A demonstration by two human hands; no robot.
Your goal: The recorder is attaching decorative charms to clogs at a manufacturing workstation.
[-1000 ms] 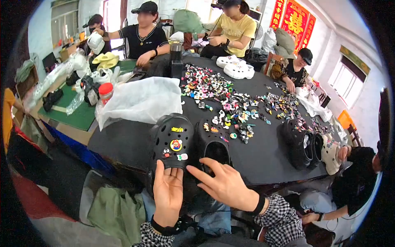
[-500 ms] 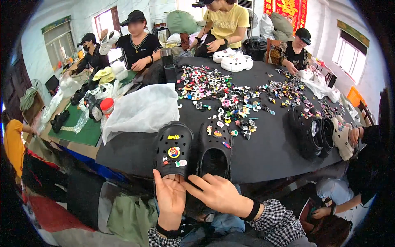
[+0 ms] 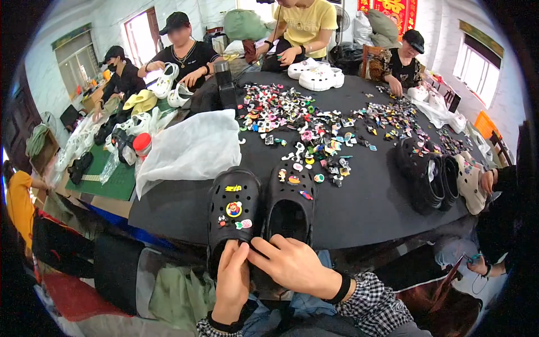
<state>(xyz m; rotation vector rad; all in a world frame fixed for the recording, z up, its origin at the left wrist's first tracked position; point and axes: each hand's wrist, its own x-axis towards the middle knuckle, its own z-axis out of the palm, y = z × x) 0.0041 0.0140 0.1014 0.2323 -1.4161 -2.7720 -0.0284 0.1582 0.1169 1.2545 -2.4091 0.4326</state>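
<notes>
Crowded workroom, and a big round black counter [image 3: 370, 208] is filling the middle of the head view. People are sitting around its far rim, from ten o'clock round to three o'clock, some handling pale clogs.

Down at six o'clock, two black clogs are sitting side by side at the near edge of the counter, toes pointing away from the wearer. The left clog [image 3: 233, 210] is carrying several coloured charms on its upper; the right clog [image 3: 291, 205] is showing a few charms near its toe.

The left hand [image 3: 232, 286] is coming up from the lower edge, its fingers [image 3: 236, 255] lying together and pressing on the heel end of the left clog. The right hand [image 3: 295, 267] is crossing in from five o'clock, its fingers [image 3: 263, 258] reaching toward nine o'clock and meeting the left hand right at the heels of the pair. Whether either hand is actually clamping a clog, I cannot tell; both are touching.

Beyond the pair, a scatter of small coloured charms [image 3: 314, 129] is spreading across the counter toward twelve o'clock. A crumpled white plastic bag [image 3: 191, 149] is lying at ten o'clock from the clogs. More black clogs [image 3: 426, 177] are standing bunched at two o'clock, near the counter's right rim.
</notes>
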